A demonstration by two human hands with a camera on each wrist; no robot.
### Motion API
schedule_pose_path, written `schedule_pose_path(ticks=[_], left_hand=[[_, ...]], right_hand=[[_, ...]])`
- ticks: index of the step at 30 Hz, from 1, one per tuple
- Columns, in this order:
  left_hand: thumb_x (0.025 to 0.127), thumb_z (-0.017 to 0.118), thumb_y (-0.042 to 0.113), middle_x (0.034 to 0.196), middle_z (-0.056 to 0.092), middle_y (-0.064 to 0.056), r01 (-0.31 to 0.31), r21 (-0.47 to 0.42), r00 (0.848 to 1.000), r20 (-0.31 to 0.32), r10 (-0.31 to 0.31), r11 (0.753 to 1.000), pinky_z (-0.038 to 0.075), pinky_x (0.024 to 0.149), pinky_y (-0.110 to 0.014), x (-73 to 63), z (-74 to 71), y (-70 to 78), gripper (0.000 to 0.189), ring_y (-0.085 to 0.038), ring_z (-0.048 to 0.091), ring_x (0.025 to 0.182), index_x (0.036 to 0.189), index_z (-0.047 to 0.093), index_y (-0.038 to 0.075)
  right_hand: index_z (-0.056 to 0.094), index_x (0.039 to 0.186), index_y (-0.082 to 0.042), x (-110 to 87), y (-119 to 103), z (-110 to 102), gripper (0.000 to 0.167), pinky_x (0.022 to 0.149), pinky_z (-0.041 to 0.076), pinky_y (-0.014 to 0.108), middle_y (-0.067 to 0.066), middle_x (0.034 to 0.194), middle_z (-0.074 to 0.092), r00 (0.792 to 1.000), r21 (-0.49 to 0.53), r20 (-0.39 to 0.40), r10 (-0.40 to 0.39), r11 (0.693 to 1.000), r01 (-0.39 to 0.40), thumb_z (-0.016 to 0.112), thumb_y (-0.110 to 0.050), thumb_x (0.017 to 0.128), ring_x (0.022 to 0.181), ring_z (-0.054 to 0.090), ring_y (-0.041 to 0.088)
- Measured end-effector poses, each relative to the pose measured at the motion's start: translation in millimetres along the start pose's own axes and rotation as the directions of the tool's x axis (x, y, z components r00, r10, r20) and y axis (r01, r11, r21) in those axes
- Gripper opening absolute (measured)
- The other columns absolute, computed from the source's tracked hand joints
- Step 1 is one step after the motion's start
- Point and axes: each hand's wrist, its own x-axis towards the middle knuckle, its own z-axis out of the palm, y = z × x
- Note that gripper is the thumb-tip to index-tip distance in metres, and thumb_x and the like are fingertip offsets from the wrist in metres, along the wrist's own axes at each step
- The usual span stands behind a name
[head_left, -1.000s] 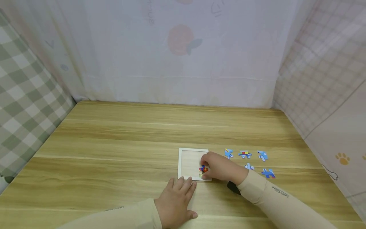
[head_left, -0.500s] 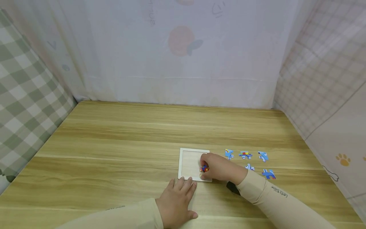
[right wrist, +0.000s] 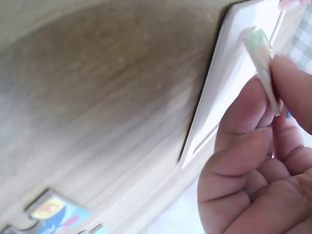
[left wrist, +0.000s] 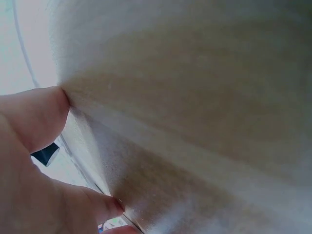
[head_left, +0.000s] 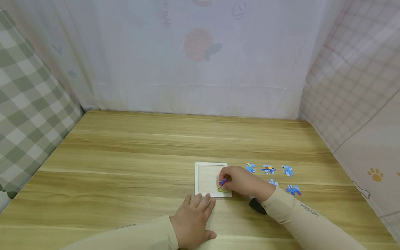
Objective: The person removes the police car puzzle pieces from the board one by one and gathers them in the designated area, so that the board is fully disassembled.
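A shallow square puzzle frame point(head_left: 196, 178) with a white rim lies on the wooden table. Over its lower right corner, my right hand point(head_left: 242, 178) pinches a jigsaw piece point(head_left: 223, 190) printed in red, blue and green. The right wrist view shows that piece edge-on and tilted between thumb and fingers, above the white rim. My left hand point(head_left: 192, 220) rests palm down in front of the frame, fingers spread and fingertips at its near rim. Its thumb point(left wrist: 41, 114) touches the table in the left wrist view.
Right of the frame lie several loose blue jigsaw pieces, among them a piece with red and yellow blocks point(head_left: 268, 169) and a corner-shaped piece point(head_left: 287, 170). A dark object point(head_left: 257, 206) sits under the right wrist. Curtains point(head_left: 200, 97) stand behind the table.
The jigsaw piece in my right hand has tilted up, so more of its green edge shows. That hand has shifted slightly right, while my left hand stays in place.
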Motion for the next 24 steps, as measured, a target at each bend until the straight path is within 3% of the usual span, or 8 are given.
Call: schedule_pose_path(ticks=[10,17,24], left_hand=[[0.088,0.041,0.071,0.154,0.033,0.003,-0.002,0.014,0.999,-0.040,0.003,1.000,0.034,0.108,-0.046,-2.9,1.5,0.2,0.081,-0.020,0.033,0.139,0.151,0.034,0.021],[0.088,0.046,0.068,0.155,0.031,0.000,-0.013,-0.069,1.000,-0.023,0.011,0.998,0.034,0.108,-0.049,-3.9,0.7,-0.9,0.081,-0.023,0.032,0.140,0.151,0.034,0.020],[0.088,0.048,0.067,0.155,0.031,-0.002,-0.014,-0.091,0.999,-0.041,0.010,0.996,0.034,0.108,-0.050,-5.3,1.6,-0.9,0.080,-0.024,0.033,0.140,0.150,0.035,0.019]], right_hand=[[0.060,0.086,-0.010,-12.8,11,-13,0.014,0.060,0.043,0.024,-0.004,0.077,0.057,1.000,0.105,-0.027,0.006,0.994,-0.003,0.073,-0.007,0.084,0.070,0.051,0.011],[0.061,0.088,-0.011,-29.5,29,-24,0.011,0.062,0.046,0.024,-0.003,0.080,0.059,0.998,0.133,-0.055,0.019,0.991,-0.012,0.071,-0.010,0.085,0.073,0.053,0.011],[0.061,0.090,-0.007,-47.3,41,-33,0.008,0.065,0.048,0.023,-0.001,0.082,0.060,0.998,0.180,-0.063,0.008,0.984,0.003,0.068,-0.006,0.087,0.073,0.055,0.009]])
